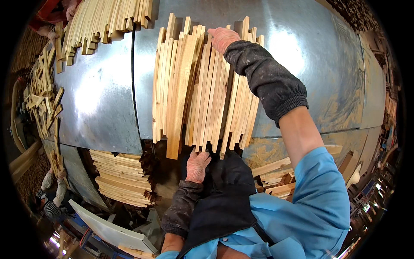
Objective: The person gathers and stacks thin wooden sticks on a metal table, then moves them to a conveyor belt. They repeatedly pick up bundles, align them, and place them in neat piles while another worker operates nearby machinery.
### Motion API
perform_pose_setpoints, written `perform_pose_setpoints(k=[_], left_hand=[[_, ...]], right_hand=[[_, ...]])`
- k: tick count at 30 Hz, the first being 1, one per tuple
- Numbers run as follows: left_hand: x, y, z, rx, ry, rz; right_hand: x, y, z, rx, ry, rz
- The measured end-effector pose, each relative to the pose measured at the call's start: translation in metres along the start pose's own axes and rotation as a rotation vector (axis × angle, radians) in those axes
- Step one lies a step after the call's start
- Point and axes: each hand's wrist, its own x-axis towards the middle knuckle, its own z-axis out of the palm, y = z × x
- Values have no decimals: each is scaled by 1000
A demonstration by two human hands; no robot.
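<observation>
A batch of long, pale wooden strips [210, 99] lies on the metal table before me, side by side with uneven ends. One wider strip [181, 95] rests aslant on the left part of the batch. My right hand [225, 39], in a pinkish glove, reaches across to the far ends, its fingers closed over strips there. At the near ends, by the table's front edge, my left hand [197, 166] in a similar glove has its fingers closed at a strip's end. Its fingertips are partly hidden. Dark sleeve covers wrap both forearms.
More strips [108, 21] lie at the far left, beside another person's gloved hand [51, 33]. Loose offcuts [43, 97] are heaped along the left edge. Below the table are a stack of boards [120, 177] and some wood pieces [278, 181]. A second person [54, 203] works at lower left.
</observation>
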Motion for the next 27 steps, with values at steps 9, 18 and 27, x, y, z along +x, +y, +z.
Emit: perform_pose_setpoints(k=[9,18,27], left_hand=[[-5,-2,-7,-54,-43,-13],[-2,-4,-13,-87,9,-19],[-72,30,24,199,-111,-123]], right_hand=[[-7,-3,-1,170,98,-46],[17,37,33,56,142,-98],[-86,8,-35,748,460,-40]])
